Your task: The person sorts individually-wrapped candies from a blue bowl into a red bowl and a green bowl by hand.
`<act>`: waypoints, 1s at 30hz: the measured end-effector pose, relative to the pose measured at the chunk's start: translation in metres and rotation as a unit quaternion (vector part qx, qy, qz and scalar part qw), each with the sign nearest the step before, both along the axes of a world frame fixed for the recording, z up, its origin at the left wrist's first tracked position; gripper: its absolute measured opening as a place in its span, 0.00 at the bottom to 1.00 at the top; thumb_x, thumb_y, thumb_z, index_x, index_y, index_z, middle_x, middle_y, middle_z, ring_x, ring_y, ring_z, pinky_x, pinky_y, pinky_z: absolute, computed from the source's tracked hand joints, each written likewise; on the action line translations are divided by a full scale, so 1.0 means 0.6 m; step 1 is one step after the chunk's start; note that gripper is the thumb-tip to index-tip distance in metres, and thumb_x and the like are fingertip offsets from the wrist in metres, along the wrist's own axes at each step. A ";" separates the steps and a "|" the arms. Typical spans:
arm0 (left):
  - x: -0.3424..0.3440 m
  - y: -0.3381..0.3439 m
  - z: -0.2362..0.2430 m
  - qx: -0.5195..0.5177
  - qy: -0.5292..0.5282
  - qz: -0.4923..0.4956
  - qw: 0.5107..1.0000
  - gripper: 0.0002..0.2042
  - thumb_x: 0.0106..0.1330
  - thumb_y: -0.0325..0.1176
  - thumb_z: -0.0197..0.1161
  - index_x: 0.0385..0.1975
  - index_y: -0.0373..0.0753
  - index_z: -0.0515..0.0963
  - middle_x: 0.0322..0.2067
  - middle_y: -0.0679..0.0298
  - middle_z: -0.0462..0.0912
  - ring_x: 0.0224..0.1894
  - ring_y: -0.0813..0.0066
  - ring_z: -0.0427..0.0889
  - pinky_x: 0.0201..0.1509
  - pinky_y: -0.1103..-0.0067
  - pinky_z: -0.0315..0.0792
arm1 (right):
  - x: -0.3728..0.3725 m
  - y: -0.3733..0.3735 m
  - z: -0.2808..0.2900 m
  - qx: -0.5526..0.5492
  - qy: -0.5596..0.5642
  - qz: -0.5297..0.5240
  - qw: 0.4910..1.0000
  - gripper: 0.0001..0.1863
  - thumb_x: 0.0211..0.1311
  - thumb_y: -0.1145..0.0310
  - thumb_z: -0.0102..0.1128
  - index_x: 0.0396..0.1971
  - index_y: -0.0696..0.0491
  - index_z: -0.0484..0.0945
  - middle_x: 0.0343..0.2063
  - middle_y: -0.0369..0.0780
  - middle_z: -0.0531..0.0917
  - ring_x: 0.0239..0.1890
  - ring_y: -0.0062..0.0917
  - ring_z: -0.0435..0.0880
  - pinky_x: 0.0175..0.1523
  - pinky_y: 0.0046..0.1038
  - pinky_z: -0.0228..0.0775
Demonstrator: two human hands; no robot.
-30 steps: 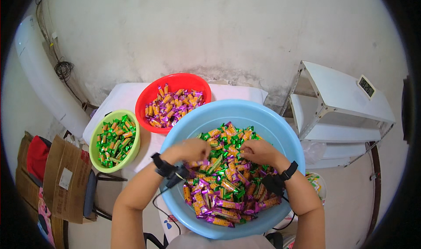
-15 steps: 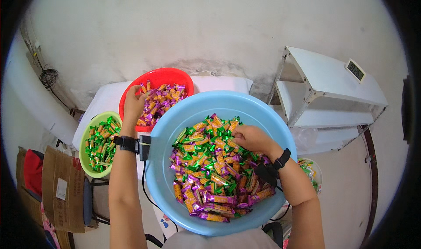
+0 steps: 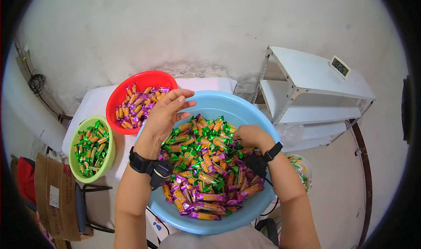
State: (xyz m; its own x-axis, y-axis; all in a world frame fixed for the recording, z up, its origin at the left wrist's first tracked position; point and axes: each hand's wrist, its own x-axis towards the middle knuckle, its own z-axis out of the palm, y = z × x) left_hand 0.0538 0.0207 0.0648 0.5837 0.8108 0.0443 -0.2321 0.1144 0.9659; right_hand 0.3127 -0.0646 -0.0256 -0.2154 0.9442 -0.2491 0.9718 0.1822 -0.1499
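Note:
A large light-blue basin (image 3: 223, 101) in front of me holds a mixed heap of wrapped candies (image 3: 206, 161), some with green ends and some with purple. My left hand (image 3: 164, 115) hovers over its far left rim, empty, fingers spread. Low over the heap's right side, my right hand (image 3: 252, 136) has its fingers curled together; whatever they pinch is hidden. Behind the left hand, a red basin (image 3: 153, 77) contains purple-ended candies (image 3: 138, 104). Green-ended candies (image 3: 91, 148) fill a smaller lime-green basin (image 3: 111, 154) at the left.
The smaller basins stand on a white-covered table (image 3: 206, 84) against the wall. A white metal shelf (image 3: 315, 73) with a digital clock (image 3: 340, 67) is at the right. A cardboard box (image 3: 57, 200) sits at lower left. Another tub (image 3: 307, 174) is beside the blue basin.
My left hand has moved right from the red basin to the blue basin's rim, its fingers now spread. My right hand stays at the heap. The whole view has shifted slightly.

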 end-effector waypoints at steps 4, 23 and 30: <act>-0.012 0.000 -0.022 -0.043 -0.041 0.024 0.998 0.12 0.65 0.37 0.53 0.46 0.42 0.72 0.47 0.67 0.74 0.47 0.76 0.74 0.40 0.83 0.72 | -0.008 -0.002 -0.022 -0.008 -0.015 0.050 0.999 0.19 0.41 0.76 0.57 0.37 0.45 0.80 0.33 0.43 0.81 0.38 0.38 0.81 0.42 0.37 0.73; -0.014 0.017 -0.142 -0.178 -0.093 0.178 0.963 0.10 0.65 0.34 0.53 0.44 0.42 0.73 0.42 0.66 0.77 0.38 0.77 0.78 0.34 0.84 0.73 | -0.005 0.034 -0.055 -0.012 -0.031 0.098 0.995 0.05 0.49 0.73 0.55 0.28 0.50 0.77 0.25 0.44 0.79 0.32 0.38 0.80 0.35 0.35 0.72; 0.051 -0.034 -0.161 0.089 0.140 -0.061 0.984 0.19 0.64 0.28 0.54 0.56 0.38 0.66 0.45 0.66 0.74 0.46 0.79 0.72 0.48 0.81 0.69 | -0.017 0.049 -0.019 -0.084 0.610 -0.087 0.783 0.09 0.61 0.71 0.52 0.40 0.56 0.71 0.33 0.38 0.78 0.35 0.23 0.79 0.36 0.23 0.74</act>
